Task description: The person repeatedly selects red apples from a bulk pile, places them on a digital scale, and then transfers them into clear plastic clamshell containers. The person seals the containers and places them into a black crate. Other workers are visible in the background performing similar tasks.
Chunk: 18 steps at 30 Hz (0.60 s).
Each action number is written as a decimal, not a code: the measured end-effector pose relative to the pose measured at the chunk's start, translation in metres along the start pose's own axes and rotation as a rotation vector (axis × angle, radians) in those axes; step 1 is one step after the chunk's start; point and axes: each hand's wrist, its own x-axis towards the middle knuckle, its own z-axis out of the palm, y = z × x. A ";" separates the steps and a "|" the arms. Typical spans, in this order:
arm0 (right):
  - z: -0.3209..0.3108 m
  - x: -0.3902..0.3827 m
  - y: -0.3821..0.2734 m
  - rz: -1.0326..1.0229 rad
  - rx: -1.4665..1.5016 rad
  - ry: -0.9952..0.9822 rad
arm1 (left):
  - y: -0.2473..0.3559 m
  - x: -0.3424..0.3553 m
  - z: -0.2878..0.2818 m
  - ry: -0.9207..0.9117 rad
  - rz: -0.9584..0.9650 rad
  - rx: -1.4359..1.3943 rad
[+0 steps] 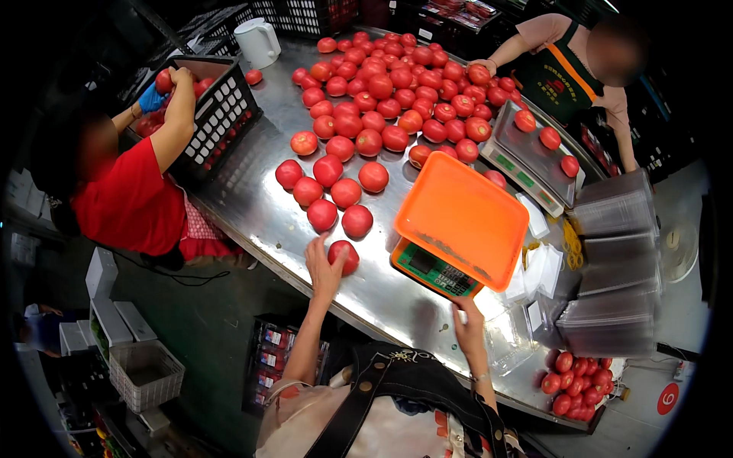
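My left hand (324,267) has its fingers round a red tomato (345,252) at the table's near edge. A loose group of several tomatoes (357,220) lies just beyond it, and a large pile (378,84) covers the back of the table. My right hand (466,311) grips the lower corner of the orange scale (431,267), its fingertips partly hidden. The scale's orange tray (462,214) holds no tomatoes. Right of it lie white slips (538,271) and yellow bands (573,244).
On the left, a person in red (134,198) handles tomatoes in a black crate (221,122). Across the steel table (252,198), an aproned person (550,76) stands by another scale (527,164). Clear lids (611,298) are stacked right; a tomato box (576,385) sits lower right.
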 end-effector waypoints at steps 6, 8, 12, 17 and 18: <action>0.100 0.044 -0.049 -0.166 0.021 -0.340 | -0.007 0.069 -0.003 -0.016 -0.035 0.102; 0.126 0.052 -0.055 -0.191 -0.016 -0.368 | -0.007 0.076 0.003 -0.060 -0.065 0.174; 0.169 0.069 -0.065 -0.196 -0.084 -0.401 | -0.012 0.081 0.009 -0.079 -0.064 0.193; 0.211 0.082 -0.078 -0.187 -0.216 -0.395 | -0.024 0.074 0.000 -0.119 -0.004 0.100; 0.215 0.084 -0.078 -0.189 -0.211 -0.383 | -0.026 0.072 -0.002 -0.098 -0.007 0.075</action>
